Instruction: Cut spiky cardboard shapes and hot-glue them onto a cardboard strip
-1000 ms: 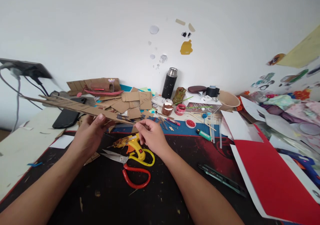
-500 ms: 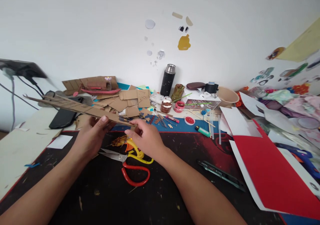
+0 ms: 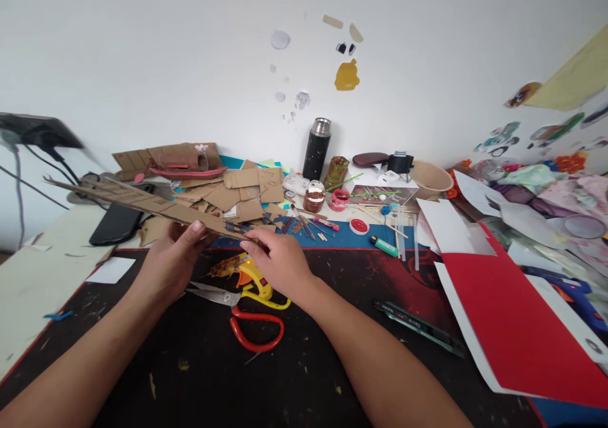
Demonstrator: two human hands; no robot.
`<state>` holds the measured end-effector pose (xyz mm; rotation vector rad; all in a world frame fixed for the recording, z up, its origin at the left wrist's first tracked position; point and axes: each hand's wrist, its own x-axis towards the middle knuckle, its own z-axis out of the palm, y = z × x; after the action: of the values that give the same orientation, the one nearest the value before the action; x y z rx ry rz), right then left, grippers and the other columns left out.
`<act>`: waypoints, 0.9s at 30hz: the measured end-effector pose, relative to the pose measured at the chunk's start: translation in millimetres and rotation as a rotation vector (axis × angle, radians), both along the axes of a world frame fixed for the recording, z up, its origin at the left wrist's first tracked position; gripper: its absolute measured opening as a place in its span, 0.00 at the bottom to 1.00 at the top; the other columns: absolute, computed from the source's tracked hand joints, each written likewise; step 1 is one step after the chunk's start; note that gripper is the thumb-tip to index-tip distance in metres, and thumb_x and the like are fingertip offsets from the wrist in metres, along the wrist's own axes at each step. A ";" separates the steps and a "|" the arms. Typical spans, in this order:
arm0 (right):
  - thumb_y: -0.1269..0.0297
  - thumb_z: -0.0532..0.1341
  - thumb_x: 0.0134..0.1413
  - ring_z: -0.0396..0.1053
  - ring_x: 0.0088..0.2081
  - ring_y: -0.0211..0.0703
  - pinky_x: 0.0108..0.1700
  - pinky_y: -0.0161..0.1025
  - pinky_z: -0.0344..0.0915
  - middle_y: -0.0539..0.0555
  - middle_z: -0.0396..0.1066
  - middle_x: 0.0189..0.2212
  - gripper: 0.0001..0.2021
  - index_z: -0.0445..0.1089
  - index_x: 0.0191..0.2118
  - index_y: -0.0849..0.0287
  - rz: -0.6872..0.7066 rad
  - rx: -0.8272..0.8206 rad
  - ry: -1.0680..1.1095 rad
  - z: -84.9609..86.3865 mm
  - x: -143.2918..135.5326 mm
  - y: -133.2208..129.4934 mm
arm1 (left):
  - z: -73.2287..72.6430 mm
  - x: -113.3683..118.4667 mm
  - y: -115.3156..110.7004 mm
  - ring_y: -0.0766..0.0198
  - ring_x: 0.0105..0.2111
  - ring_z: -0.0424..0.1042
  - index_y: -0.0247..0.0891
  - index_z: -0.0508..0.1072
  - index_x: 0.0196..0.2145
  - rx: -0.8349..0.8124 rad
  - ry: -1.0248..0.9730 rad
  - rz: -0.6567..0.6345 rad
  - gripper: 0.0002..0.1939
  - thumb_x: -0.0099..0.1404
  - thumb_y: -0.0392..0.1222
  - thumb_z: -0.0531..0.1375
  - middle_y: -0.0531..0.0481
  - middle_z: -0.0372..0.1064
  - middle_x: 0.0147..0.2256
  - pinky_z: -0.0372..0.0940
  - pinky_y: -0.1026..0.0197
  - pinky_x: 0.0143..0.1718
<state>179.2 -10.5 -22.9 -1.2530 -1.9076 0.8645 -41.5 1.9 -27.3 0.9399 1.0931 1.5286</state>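
Observation:
A long, narrow cardboard strip (image 3: 156,206) with ragged ends slants across the left side above the dark mat. My left hand (image 3: 178,257) grips it from below near its middle, thumb on top. At the strip's right end, my right hand (image 3: 278,260) pinches the tip between thumb and fingers. Below the hands lie scissors (image 3: 259,332) with one red and one yellow handle loop, blades pointing left. Just under my right hand is a yellow and orange tool (image 3: 251,279), partly covered.
Cardboard scraps (image 3: 237,194) and a red model boat (image 3: 187,172) lie behind. A black flask (image 3: 317,149) and paint jars (image 3: 339,200) stand at the back. To the right are a cutter (image 3: 418,328), red paper (image 3: 522,327) and a glue gun (image 3: 574,295).
The view has shifted slightly. My right thumb and fingers have drawn closer together on the strip's right end, while my left hand keeps its hold.

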 end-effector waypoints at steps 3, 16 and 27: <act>0.57 0.68 0.82 0.86 0.53 0.55 0.52 0.43 0.71 0.58 0.90 0.53 0.10 0.87 0.56 0.52 0.011 0.016 -0.023 0.2 -0.1 0.3 | -1.2 -1.5 0.9 0.48 0.57 0.83 0.45 0.86 0.52 0.003 -0.006 -0.003 0.38 0.50 0.66 0.87 0.44 0.86 0.57 0.78 0.54 0.55; 0.57 0.71 0.80 0.87 0.51 0.52 0.53 0.42 0.74 0.57 0.90 0.51 0.11 0.87 0.58 0.52 -0.026 0.049 -0.004 -2.4 -0.2 -0.5 | 0.7 -1.2 0.5 0.46 0.56 0.84 0.46 0.88 0.51 0.065 -0.028 -0.056 0.39 0.47 0.67 0.88 0.44 0.87 0.53 0.80 0.52 0.55; 0.48 0.67 0.80 0.79 0.33 0.47 0.35 0.38 0.68 0.51 0.82 0.32 0.16 0.86 0.54 0.52 -0.035 -0.052 0.259 -7.2 1.1 -1.1 | 3.1 -8.3 4.6 0.53 0.46 0.85 0.43 0.89 0.44 0.003 -0.040 -0.032 0.32 0.45 0.55 0.91 0.46 0.89 0.43 0.81 0.58 0.50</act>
<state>180.2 -11.6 -30.1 -1.1400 -1.6630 1.0108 -49.8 6.5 -24.2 0.9209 1.0427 1.5177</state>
